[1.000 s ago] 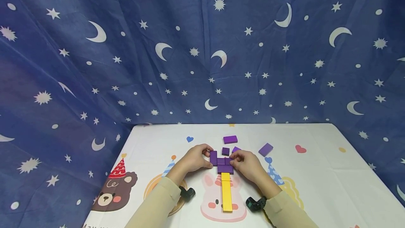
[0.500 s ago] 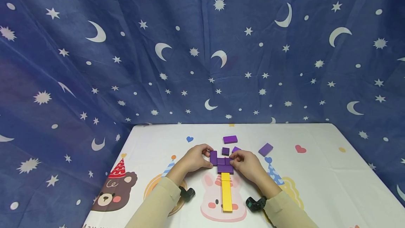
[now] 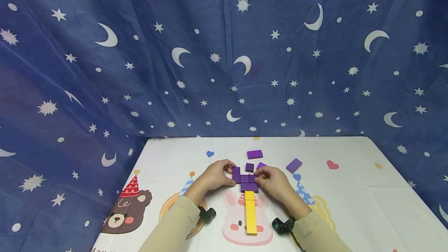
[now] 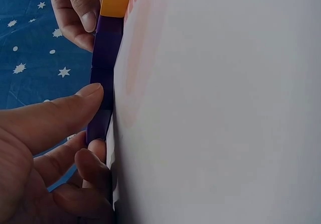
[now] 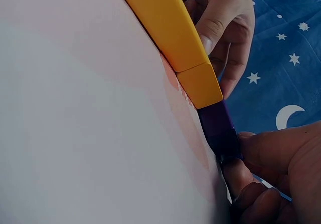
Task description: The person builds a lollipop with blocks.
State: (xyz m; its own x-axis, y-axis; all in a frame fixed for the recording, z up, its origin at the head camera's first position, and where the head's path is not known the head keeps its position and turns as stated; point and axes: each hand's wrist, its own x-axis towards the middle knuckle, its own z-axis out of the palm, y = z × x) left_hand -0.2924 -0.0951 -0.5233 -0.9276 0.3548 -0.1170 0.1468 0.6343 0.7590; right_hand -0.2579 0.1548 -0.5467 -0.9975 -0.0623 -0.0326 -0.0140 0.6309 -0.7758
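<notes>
My left hand (image 3: 217,176) holds an upright purple block (image 3: 236,175) at the left of a flat layout, thumb at its near end and forefinger at its far end. To its right lie a small purple block (image 3: 244,178) and another small purple block (image 3: 252,178), above a wide purple block (image 3: 249,187). My right hand (image 3: 273,181) pinches the right side of this purple group, fingertips at the right small block. A yellow strip of a short block (image 3: 249,195) and a long block (image 3: 251,217) runs down from the wide block. Fingers partly cover the purple edges in both wrist views.
Beyond the layout lie a purple rectangular block (image 3: 254,154), a small purple cube (image 3: 249,167) and a purple block (image 3: 261,165) partly behind the right hand. Another purple block (image 3: 294,165) is farther right. A printed white cloth (image 3: 350,205) covers the table, with a starry blue curtain (image 3: 224,69) behind.
</notes>
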